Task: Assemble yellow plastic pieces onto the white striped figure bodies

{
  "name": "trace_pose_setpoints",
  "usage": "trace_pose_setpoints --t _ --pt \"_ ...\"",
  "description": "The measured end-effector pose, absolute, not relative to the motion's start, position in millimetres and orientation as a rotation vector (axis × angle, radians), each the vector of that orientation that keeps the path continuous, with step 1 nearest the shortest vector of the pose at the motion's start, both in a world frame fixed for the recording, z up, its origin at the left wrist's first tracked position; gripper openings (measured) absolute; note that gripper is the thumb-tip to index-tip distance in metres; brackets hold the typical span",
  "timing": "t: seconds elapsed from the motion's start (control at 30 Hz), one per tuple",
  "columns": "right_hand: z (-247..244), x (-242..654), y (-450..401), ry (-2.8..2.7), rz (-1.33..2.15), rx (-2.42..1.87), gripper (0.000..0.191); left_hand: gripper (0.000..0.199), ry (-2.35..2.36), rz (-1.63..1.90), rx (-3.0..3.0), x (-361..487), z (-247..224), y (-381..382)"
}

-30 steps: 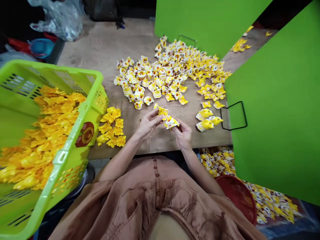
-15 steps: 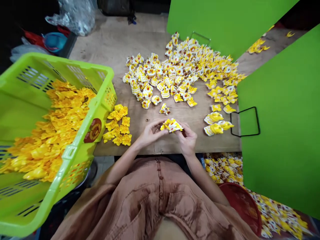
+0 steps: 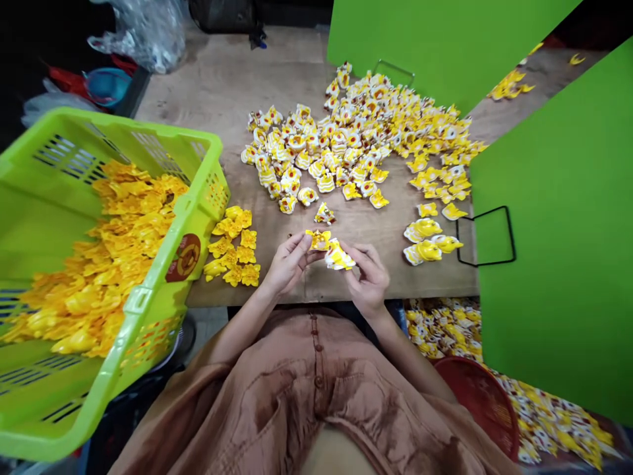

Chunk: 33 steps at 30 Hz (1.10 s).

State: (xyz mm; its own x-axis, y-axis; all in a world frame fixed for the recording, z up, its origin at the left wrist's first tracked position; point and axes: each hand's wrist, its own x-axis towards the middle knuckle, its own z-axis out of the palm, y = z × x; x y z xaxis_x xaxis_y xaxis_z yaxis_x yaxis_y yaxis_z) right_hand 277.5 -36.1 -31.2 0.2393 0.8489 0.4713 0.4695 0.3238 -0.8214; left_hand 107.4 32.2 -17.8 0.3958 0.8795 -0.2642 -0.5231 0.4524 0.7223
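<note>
Near the table's front edge, my left hand pinches a small yellow plastic piece. My right hand grips a yellow-and-white plastic piece, close against the first. Whether the two are joined I cannot tell. Just beyond my fingers lies a single yellow-and-white piece. A large heap of yellow-and-white pieces spreads over the table behind it. To the left, several plain yellow pieces lie in a group. On the right are a few longer yellow-and-white striped pieces.
A lime-green crate of yellow pieces stands at the left. Green panels with wire stands border the right and back. Below the table's right edge are a red basin and more pieces. Clear plastic bags lie back left.
My hands have turned what they hold. The yellow piece now shows by my left fingers and the yellow-and-white one by my right, tilted lower. The things on the table have stayed put.
</note>
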Motion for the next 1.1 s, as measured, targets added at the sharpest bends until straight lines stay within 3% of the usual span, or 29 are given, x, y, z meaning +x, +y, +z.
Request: trace_pose_setpoints --t 0.27,0.43,0.73,1.0,1.1 --pt "-38 266 -43 -1.618 0.142 -1.266 0.06 0.056 0.696 0.945 0.674 107 -12 23" --pt "-45 271 -46 -1.679 0.182 -1.352 0.056 0.053 0.697 0.956 0.69 108 -13 22" --pt "-46 267 -39 -1.871 -0.252 -1.28 0.066 0.052 0.789 1.087 1.027 112 -33 21" --pt "-52 281 -30 -2.057 -0.174 -1.172 0.055 0.052 0.914 1.161 1.131 113 -45 13" --pt "-55 287 -28 -2.057 -0.201 -1.102 0.062 0.05 0.875 1.167 1.115 117 -47 13"
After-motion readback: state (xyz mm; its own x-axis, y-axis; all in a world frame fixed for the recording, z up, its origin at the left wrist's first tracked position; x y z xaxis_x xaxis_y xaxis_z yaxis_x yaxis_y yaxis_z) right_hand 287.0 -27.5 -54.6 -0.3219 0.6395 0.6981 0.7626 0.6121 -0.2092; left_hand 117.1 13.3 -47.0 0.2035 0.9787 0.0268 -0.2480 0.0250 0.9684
